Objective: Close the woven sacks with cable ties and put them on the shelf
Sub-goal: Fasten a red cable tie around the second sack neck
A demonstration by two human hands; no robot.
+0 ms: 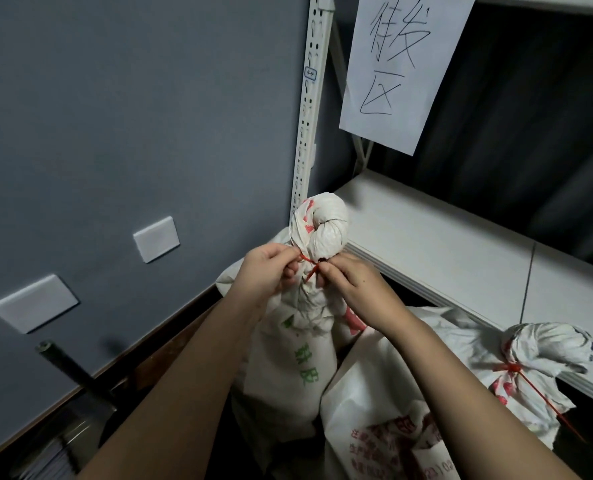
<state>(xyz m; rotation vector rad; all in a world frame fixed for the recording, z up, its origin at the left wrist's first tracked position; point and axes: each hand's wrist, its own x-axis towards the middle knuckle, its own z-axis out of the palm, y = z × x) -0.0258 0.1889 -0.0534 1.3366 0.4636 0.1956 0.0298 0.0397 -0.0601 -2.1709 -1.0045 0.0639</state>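
Head view: your left hand (270,271) and right hand (352,282) each pinch the thin red cable tie (309,263) around the gathered neck of the upright white woven sack (302,344), standing beside the white metal shelf (437,244).

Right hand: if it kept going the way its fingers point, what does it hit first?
The bunched neck of the white woven sack, which the right hand already touches while pinching the red cable tie.

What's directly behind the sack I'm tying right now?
Behind the sack stand the perforated shelf post and the grey wall. The post's foot and the floor there are hidden by the sack.
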